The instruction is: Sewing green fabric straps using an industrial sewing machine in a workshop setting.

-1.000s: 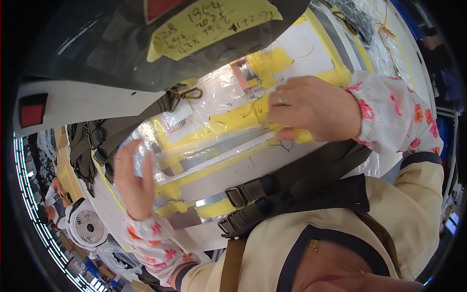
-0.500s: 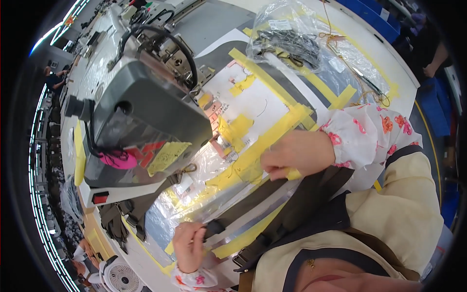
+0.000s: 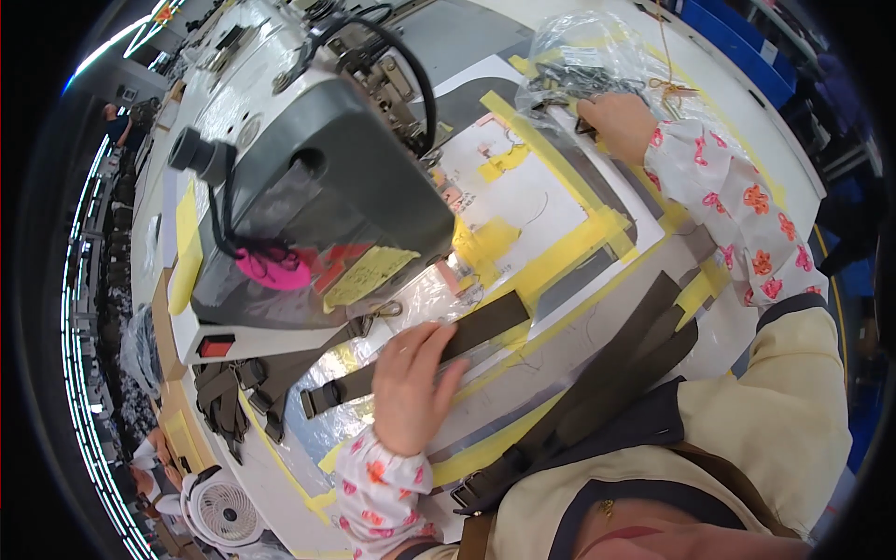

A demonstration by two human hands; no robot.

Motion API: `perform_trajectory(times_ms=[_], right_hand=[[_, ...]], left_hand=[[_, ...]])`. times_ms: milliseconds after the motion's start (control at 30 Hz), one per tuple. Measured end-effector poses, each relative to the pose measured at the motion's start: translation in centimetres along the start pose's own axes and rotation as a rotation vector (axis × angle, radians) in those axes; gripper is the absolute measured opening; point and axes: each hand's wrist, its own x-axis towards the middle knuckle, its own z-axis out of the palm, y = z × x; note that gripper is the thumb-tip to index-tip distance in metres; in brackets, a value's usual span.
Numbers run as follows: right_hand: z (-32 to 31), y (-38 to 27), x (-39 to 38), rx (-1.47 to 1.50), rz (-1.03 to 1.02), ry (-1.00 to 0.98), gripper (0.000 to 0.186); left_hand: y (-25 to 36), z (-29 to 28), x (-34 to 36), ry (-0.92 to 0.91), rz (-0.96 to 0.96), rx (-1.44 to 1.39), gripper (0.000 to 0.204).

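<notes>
Brown webbing straps (image 3: pixel 238 392) lie bunched at the left edge of the work table (image 3: pixel 803 177), beside a small white fan (image 3: pixel 224 511) lower down. Right of them, a grey industrial sewing machine (image 3: pixel 327 177) stands on the table, with a pink tag (image 3: pixel 273 269) and a yellow note (image 3: pixel 369 273) on its near face. Below the machine, a dark brown strap (image 3: pixel 420 359) runs flat across a clear plastic sheet, from a buckle end at the left up toward the needle area. The left hand (image 3: pixel 411 385) rests palm down on this strap, fingers flat and close together, pressing rather than gripping. Yellow tape strips (image 3: pixel 569 252) frame the sewing area to the right. More brown straps (image 3: pixel 616 373) trail from the table toward the person's chest. Farther right, near the table's far edge, the right hand (image 3: pixel 618 126) reaches into a clear plastic bag (image 3: pixel 588 51) of dark small parts; its fingertips are curled at the bag's opening, though whether they pinch anything cannot be told.
</notes>
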Motion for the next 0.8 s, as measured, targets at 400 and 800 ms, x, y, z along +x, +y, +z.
perform_trajectory(times_ms=[400,800], right_hand=[[-4.0,-11.7,-3.4,1.118,-0.404,-0.309,0.017],[-1.1,-17.2,-3.9,0.898,-0.638,0.195,0.022]], left_hand=[[-0.8,1.9,2.8,0.102,-0.167,-0.339,0.016],[-0.9,2.4,4.1,0.073,-0.300,-0.355,0.011]])
